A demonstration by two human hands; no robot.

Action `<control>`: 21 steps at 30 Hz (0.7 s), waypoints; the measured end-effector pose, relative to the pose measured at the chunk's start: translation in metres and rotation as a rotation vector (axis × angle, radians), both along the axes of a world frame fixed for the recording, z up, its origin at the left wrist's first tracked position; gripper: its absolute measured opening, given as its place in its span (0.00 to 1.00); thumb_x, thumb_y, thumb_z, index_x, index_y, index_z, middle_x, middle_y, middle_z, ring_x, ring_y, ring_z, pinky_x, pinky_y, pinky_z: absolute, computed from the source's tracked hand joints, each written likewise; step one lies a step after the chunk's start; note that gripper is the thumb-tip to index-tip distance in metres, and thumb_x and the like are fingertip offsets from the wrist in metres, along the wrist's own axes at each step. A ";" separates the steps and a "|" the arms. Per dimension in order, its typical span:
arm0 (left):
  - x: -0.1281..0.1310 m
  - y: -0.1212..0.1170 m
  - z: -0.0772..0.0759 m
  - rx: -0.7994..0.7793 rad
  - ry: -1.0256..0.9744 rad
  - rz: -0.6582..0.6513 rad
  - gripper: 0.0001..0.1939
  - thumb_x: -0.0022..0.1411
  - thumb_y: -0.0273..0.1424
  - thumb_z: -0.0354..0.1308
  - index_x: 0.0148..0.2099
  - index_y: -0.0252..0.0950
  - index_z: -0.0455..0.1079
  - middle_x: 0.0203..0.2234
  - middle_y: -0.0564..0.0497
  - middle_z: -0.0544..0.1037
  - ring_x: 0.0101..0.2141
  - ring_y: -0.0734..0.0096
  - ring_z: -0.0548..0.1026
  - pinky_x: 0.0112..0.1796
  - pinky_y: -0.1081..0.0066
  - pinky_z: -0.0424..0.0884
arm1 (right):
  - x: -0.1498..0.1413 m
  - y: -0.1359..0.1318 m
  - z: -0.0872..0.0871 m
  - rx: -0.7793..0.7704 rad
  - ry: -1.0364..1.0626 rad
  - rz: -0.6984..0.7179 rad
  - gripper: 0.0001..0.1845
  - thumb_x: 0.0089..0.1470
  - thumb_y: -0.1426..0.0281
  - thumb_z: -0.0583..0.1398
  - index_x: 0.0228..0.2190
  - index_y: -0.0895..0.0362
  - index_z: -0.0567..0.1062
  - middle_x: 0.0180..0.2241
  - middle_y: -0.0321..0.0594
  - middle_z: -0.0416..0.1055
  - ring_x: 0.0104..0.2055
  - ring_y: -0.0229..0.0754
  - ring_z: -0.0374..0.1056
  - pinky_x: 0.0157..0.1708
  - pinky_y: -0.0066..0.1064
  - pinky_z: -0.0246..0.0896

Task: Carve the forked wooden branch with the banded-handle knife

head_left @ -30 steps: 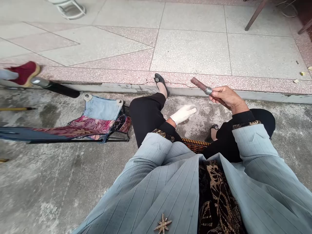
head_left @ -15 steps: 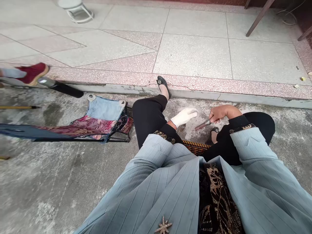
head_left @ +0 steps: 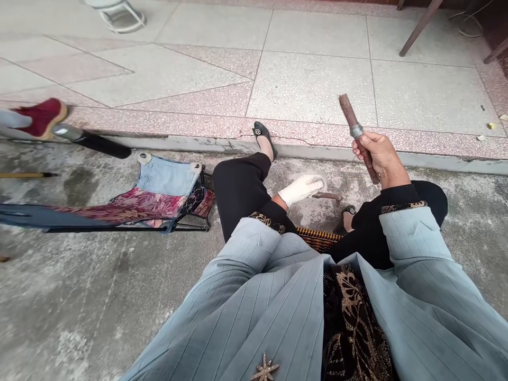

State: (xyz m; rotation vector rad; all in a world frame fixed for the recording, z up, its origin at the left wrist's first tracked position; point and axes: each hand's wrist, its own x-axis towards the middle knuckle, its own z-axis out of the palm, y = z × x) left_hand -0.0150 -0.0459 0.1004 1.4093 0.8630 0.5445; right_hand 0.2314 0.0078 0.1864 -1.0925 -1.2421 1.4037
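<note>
My right hand [head_left: 379,156], bare, is raised in front of my right knee with the fingers closed round a reddish-brown rod [head_left: 348,111]. Coils of grey wire wrap the rod near its middle, and it tilts up and away to the left. My left hand [head_left: 304,188], in a white glove, is low between my knees. Its fingers are curled, with a pale rounded shape at their tips that I cannot make out. Just right of the glove a rusty brown bar [head_left: 327,196] with a bent end lies low, near the ground; whether the glove touches it is unclear.
A low folding chair [head_left: 166,180] with denim and floral cloth stands at my left. A black tube [head_left: 95,143] and another person's red shoe [head_left: 42,117] are beyond it. A tiled step edge [head_left: 309,145] runs ahead. A white stool [head_left: 121,16] stands farther back.
My right hand has risen and moved away from the left hand, carrying the rod from low over the ground to above the step edge. My gloved left hand has stayed nearly in place.
</note>
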 end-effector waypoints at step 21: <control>-0.018 0.010 0.004 0.196 0.239 0.358 0.11 0.67 0.34 0.51 0.36 0.35 0.71 0.24 0.52 0.71 0.25 0.72 0.66 0.30 0.72 0.64 | -0.002 -0.006 -0.006 -0.064 -0.618 0.609 0.23 0.53 0.51 0.69 0.38 0.59 0.83 0.29 0.37 0.77 0.30 0.37 0.70 0.31 0.28 0.66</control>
